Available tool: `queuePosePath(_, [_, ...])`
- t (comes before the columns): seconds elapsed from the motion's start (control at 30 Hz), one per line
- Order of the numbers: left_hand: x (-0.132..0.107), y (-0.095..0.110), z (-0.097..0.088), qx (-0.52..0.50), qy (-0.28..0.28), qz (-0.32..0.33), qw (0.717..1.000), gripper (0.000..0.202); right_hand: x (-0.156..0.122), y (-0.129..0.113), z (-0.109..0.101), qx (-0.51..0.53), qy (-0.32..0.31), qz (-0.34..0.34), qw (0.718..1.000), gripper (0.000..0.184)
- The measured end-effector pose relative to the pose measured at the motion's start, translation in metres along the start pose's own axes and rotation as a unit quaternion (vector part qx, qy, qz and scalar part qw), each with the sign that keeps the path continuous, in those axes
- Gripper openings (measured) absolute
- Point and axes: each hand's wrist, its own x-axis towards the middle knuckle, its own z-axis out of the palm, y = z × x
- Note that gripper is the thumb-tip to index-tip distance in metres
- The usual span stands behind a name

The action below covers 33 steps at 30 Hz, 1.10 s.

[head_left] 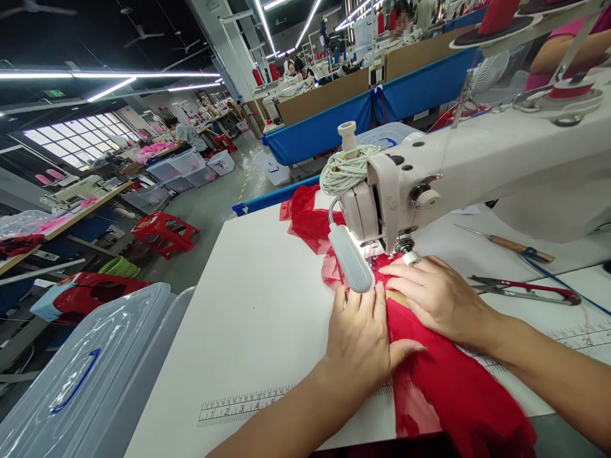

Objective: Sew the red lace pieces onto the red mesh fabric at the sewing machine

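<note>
Red sheer fabric [439, 362] runs under the needle area of a white sewing machine [487, 165] and hangs over the table's front edge. My left hand [360, 334] lies flat on the fabric's left side, fingers stretched toward the presser foot, thumb out to the right. On the other side, my right hand [429, 299] rests with extended fingers on the red lace close to the needle. A grey lamp [353, 257] on a bent neck hides part of the stitching spot and the left fingertips. More red fabric [310, 216] lies bunched behind the foot.
Right of the machine lie thread snips [529, 289] and a wooden-handled awl [506, 245]. A printed ruler [238, 407] runs along the white table [267, 305]. A lidded plastic bin [90, 369] stands at the left, with red stools [165, 232] beyond. Other people work at the back.
</note>
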Motion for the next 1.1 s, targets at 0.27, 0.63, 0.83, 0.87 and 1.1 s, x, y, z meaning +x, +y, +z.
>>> queuePosePath(0.27, [0.0013,0.0007,0.0014,-0.007,0.014,0.004,1.000,0.086,-0.0025,0.0029,0.0038,0.032,0.001,-0.004,0.999,0.032])
queuePosePath(0.63, [0.0039,-0.0057,0.0086,-0.007,-0.003,0.000,1.000,0.082,0.0031,0.0070,0.0051,0.023,-0.013,0.006,1.000,0.032])
queuePosePath(0.83, [0.0046,-0.0072,0.0099,-0.037,-0.001,-0.006,0.999,0.082,0.0057,0.0072,0.0067,0.022,-0.024,0.013,0.999,0.036])
queuePosePath(0.87, [0.0040,-0.0068,0.0099,-0.039,-0.002,-0.002,0.999,0.082,0.0057,0.0074,0.0071,0.020,-0.022,0.010,1.000,0.037])
queuePosePath(1.1, [0.0004,-0.0045,0.0086,-0.012,-0.058,0.001,0.998,0.087,0.0051,0.0089,0.0083,0.007,-0.012,0.012,1.000,0.038])
